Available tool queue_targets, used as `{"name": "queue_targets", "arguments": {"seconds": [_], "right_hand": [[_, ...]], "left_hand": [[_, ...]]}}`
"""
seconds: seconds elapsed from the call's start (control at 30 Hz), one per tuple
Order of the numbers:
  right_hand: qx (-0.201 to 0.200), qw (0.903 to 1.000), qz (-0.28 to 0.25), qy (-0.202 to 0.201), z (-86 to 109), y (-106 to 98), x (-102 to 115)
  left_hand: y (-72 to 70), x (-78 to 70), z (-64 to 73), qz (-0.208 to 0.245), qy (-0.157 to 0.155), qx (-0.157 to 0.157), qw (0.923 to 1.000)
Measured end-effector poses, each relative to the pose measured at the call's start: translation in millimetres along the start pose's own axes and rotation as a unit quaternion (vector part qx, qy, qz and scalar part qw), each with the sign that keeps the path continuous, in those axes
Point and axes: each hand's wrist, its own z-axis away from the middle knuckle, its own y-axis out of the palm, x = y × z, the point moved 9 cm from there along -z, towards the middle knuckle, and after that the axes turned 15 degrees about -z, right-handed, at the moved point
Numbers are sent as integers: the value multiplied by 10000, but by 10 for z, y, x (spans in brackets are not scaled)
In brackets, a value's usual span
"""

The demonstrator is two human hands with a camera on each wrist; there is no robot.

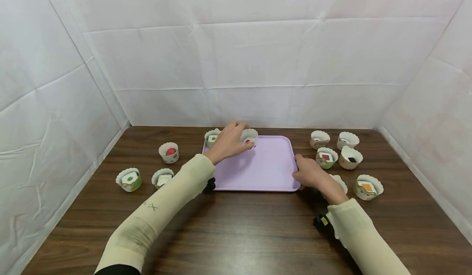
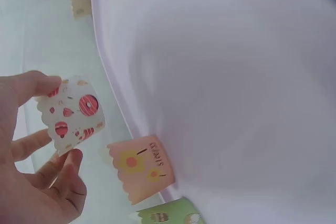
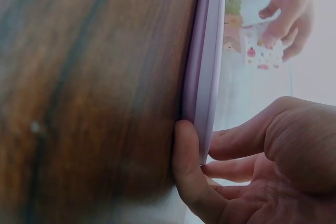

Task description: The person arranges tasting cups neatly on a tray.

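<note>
My left hand [image 1: 229, 144] holds a white paper baking cup [image 2: 76, 113] printed with red doughnuts, by its scalloped rim, above the lilac tray [image 1: 258, 168]. Something red shows inside that cup in the head view. On the tray's left side stand a green cup [image 1: 212, 138] with a white-and-green piece in it and an orange flower-print cup [image 2: 144, 169], which my left hand hides in the head view. At the tray's right edge, my right hand [image 1: 311, 173] grips the rim, thumb above and fingers underneath.
Left of the tray stand a cup with a red ball [image 1: 171, 152], a green cup [image 1: 129, 180] and a cup [image 1: 162, 178] partly behind my left sleeve. Several filled cups, one with an orange-topped piece [image 1: 368, 187], stand right. White sheeting [image 1: 254, 57] encloses the wooden table [image 1: 236, 234].
</note>
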Motion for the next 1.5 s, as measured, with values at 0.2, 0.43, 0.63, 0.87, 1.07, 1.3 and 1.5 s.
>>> {"name": "queue_targets", "arguments": {"seconds": [0.2,0.43,0.63,0.87,1.07,1.3,1.5], "right_hand": [[-22,10000,14,-60,10,4,3],[-12,10000,-2,-25,30,-13,9],[-36,10000,26,-82,20,-8,19],[-56,9999,1,-104,20,0,27],[-12,10000,32,-77,16,1,30],[-40,9999,97,-109,10,-29,36],[-13,9999,49,-122,10,-15,18]], "left_hand": [[18,-35,-177,-432,12,83,9990],[97,-60,-298,-652,58,194,9977],[162,-54,-329,-947,24,290,9951],[196,-81,-347,-1387,60,193,9901],[251,-76,-367,-1631,-5,325,9861],[254,-144,-380,-1780,151,141,9838],[286,-187,-351,-1953,232,107,9804]]}}
